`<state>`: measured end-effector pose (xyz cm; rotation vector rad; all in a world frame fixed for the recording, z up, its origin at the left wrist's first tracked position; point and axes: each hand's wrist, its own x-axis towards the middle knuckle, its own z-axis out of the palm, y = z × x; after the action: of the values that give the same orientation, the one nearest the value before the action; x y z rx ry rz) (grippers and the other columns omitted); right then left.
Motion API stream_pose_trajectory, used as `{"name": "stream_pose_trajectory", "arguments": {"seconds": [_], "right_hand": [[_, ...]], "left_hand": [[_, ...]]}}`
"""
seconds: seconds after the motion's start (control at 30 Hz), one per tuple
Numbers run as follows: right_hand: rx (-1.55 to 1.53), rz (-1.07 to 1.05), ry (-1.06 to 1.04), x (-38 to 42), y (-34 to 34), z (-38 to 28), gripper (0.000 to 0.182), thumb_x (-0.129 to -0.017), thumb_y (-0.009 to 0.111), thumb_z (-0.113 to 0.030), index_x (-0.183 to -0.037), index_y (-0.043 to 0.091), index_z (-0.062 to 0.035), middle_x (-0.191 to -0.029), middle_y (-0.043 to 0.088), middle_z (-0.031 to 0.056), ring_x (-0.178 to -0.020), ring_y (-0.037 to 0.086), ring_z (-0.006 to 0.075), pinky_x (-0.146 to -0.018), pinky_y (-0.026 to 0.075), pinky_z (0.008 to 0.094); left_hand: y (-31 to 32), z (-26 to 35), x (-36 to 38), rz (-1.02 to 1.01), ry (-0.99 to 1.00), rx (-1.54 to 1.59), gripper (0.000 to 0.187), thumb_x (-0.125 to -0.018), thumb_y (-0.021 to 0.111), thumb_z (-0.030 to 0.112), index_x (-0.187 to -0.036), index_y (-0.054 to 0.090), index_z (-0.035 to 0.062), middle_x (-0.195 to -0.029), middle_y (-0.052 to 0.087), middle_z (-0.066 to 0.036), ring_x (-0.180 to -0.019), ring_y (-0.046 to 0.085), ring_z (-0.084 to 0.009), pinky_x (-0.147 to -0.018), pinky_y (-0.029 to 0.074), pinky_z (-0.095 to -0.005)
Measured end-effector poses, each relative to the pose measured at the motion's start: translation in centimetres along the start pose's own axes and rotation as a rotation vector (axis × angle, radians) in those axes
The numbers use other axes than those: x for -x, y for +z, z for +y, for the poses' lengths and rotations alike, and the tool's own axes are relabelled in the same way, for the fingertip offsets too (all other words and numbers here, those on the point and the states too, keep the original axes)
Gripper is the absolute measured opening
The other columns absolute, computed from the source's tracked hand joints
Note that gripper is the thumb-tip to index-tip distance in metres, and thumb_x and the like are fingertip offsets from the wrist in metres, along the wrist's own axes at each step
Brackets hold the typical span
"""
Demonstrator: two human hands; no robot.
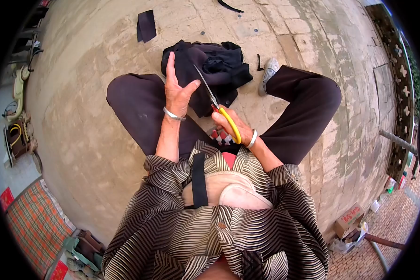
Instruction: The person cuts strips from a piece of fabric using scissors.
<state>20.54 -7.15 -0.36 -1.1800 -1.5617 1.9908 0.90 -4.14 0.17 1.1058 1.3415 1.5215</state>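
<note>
My right hand (pixel 229 120) is closed around the handles of a pair of scissors (pixel 231 124) with yellow grips. The long blades point forward and left, overlapping a dark garment (pixel 198 65) bunched on the ground between my legs. My left hand (pixel 177 93) is at the garment's left side, its fingers stretched forward and the thumb spread toward the blades. Nothing shows in its grasp. A small button-like disc is visible on the garment's near part. A black strip (pixel 199 179) lies across my front, over a pale cloth pad (pixel 228 186).
A dark cloth piece (pixel 146 26) and black scraps (pixel 260 62) lie on the paved ground (pixel 79 93). A plaid-covered seat (pixel 39 219) and shoes (pixel 86 252) are at the lower left. A cardboard box (pixel 349 221) stands at the lower right, near a lattice wall (pixel 399 70).
</note>
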Motion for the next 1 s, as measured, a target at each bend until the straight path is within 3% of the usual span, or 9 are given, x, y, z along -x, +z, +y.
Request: {"name": "stream_pose_trajectory", "arguments": {"seconds": [0.2, 0.37, 0.6, 0.7, 0.77, 0.87, 1.0], "right_hand": [[-0.005, 0.020, 0.096, -0.4, 0.6, 0.8, 0.061, -0.092, 0.048, -0.056, -0.078, 0.049, 0.0028, -0.054, 0.045, 0.0107, -0.044, 0.046, 0.0170, -0.044, 0.040, 0.0323], [0.146, 0.115, 0.020, -0.2, 0.8, 0.3, 0.065, -0.094, 0.046, -0.054, -0.068, 0.048, 0.0053, -0.056, 0.044, 0.0224, -0.051, 0.046, 0.0310, -0.055, 0.040, 0.0426], [0.131, 0.136, 0.044, 0.1, 1.1, -0.4, 0.063, -0.095, 0.046, -0.051, -0.068, 0.050, 0.0051, -0.054, 0.043, 0.0232, -0.051, 0.047, 0.0318, -0.054, 0.040, 0.0415], [0.150, 0.144, 0.060, 0.1, 1.1, -0.3, 0.061, -0.096, 0.046, -0.050, -0.067, 0.051, 0.0037, -0.052, 0.044, 0.0188, -0.051, 0.050, 0.0265, -0.052, 0.041, 0.0389], [-0.076, 0.032, 0.187, -0.1, 0.8, -0.2, 0.050, -0.095, 0.047, -0.050, -0.078, 0.048, -0.0033, -0.057, 0.045, -0.0005, -0.046, 0.046, 0.0089, -0.044, 0.038, 0.0248], [-0.060, -0.007, 0.095, 0.7, 0.7, -1.8, 0.047, -0.094, 0.050, -0.051, -0.082, 0.047, -0.0060, -0.062, 0.044, -0.0022, -0.049, 0.043, 0.0079, -0.045, 0.036, 0.0230], [-0.146, -0.108, 0.133, 0.2, -0.1, -1.0, 0.046, -0.093, 0.051, -0.052, -0.084, 0.045, -0.0076, -0.066, 0.043, -0.0022, -0.051, 0.042, 0.0075, -0.046, 0.036, 0.0216]], "left_hand": [[0.1, 0.0, 0.0, 0.002, -0.005, 0.024, 0.093, -0.070, 0.073, -0.003, -0.149, 0.025, 0.0015, -0.155, 0.024, -0.011, -0.142, 0.021, -0.0191, -0.116, 0.016, -0.0315], [0.2, 0.4, 0.1, -0.005, -0.007, -0.006, 0.092, -0.070, 0.073, -0.003, -0.149, 0.025, 0.0016, -0.155, 0.025, -0.011, -0.143, 0.021, -0.0193, -0.116, 0.016, -0.0314], [0.4, 0.0, 0.2, 0.015, -0.013, 0.018, 0.093, -0.069, 0.072, -0.004, -0.149, 0.025, 0.0018, -0.155, 0.024, -0.011, -0.143, 0.020, -0.0189, -0.116, 0.016, -0.0311], [0.4, -0.1, 0.2, 0.029, -0.024, 0.045, 0.093, -0.069, 0.071, -0.005, -0.149, 0.025, 0.0024, -0.155, 0.023, -0.010, -0.142, 0.020, -0.0185, -0.115, 0.017, -0.0308], [0.4, -0.1, 0.2, 0.038, -0.034, 0.069, 0.093, -0.069, 0.071, -0.006, -0.149, 0.025, 0.0030, -0.155, 0.024, -0.010, -0.142, 0.021, -0.0182, -0.115, 0.018, -0.0305], [0.2, -0.1, 0.1, 0.015, -0.039, 0.079, 0.093, -0.068, 0.070, -0.005, -0.149, 0.025, 0.0029, -0.154, 0.024, -0.011, -0.142, 0.022, -0.0181, -0.115, 0.018, -0.0305], [0.7, 0.8, 0.4, -0.029, -0.046, 0.032, 0.094, -0.068, 0.071, -0.003, -0.149, 0.025, 0.0028, -0.154, 0.025, -0.011, -0.142, 0.022, -0.0190, -0.115, 0.018, -0.0306]]}}
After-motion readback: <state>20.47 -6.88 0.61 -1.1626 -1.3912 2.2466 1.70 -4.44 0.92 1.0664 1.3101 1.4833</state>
